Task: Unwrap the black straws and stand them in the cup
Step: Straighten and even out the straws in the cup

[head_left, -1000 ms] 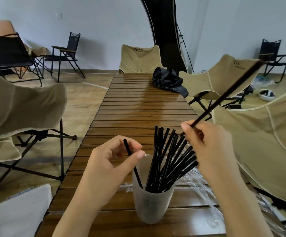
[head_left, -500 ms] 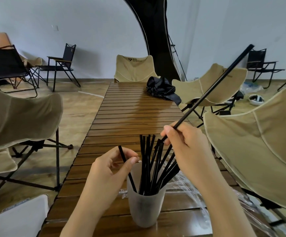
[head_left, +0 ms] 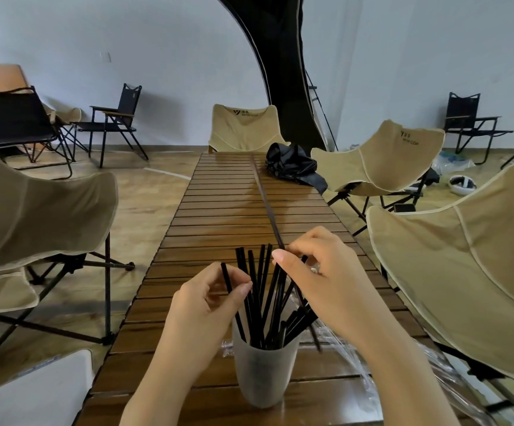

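Here, the left grip [head_left: 200, 312] is narrow: thumb and forefinger pinch one black straw [head_left: 225, 272] near its top end. That straw slants down from the fingers into the cup [head_left: 261, 373], which stands just below and between the two grips on the worktop [head_left: 218, 210]. The right grip [head_left: 329, 287] is curled in a pinch on a long straw [head_left: 267, 204]. This straw is blurred and runs from far beyond the fingers, through them, and down past the cup's rim on the right grip's side. Its lower end appears to lie outside the cup, though the blur makes that hard to tell. Something small and shiny shows under the right fingers; what it is cannot be made out.

Between the grips a bundle of straws [head_left: 261, 290] stands in the cup, some upright and some leaning towards the right grip. Below the right wrist, clear wrappers [head_left: 350, 358] lie crumpled on the worktop beside the cup. Well beyond both grips, at the worktop's far end, sits a black bag [head_left: 292, 164]. Beige folding chairs [head_left: 403, 155] stand along both sides.
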Demonstrator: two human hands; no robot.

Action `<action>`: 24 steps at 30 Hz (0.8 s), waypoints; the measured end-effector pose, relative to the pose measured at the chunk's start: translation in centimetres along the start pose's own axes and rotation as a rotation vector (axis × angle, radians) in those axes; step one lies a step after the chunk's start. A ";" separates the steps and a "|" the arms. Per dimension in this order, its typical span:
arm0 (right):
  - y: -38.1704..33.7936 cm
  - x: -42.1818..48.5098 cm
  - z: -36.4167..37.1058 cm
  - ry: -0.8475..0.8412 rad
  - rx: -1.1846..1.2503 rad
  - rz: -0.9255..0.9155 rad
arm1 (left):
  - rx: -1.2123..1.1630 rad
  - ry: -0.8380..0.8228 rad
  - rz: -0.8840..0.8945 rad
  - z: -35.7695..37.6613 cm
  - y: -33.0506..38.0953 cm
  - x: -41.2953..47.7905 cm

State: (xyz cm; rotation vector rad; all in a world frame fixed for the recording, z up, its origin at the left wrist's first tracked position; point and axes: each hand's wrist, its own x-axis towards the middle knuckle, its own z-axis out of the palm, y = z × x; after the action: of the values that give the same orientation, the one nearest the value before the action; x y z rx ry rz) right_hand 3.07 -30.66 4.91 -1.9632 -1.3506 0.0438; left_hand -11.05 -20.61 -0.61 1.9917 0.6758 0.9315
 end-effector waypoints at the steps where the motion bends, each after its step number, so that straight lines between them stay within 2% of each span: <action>1: 0.0 0.0 0.0 0.011 0.016 0.002 | 0.002 -0.002 0.006 -0.1 0.0 0.0; 12: 0.0 -0.1 -0.5 0.172 0.400 0.088 | -0.030 -0.009 0.007 -0.3 0.0 -0.2; 24: -0.9 -0.3 -2.1 0.458 0.440 -0.047 | -0.011 -0.006 0.014 -0.5 0.2 -0.3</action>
State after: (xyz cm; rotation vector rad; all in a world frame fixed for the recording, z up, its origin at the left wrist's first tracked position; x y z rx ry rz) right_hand 3.08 -31.93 6.90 -1.4586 -0.9844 -0.1160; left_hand -11.62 -20.71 -0.31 1.9910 0.6526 0.9358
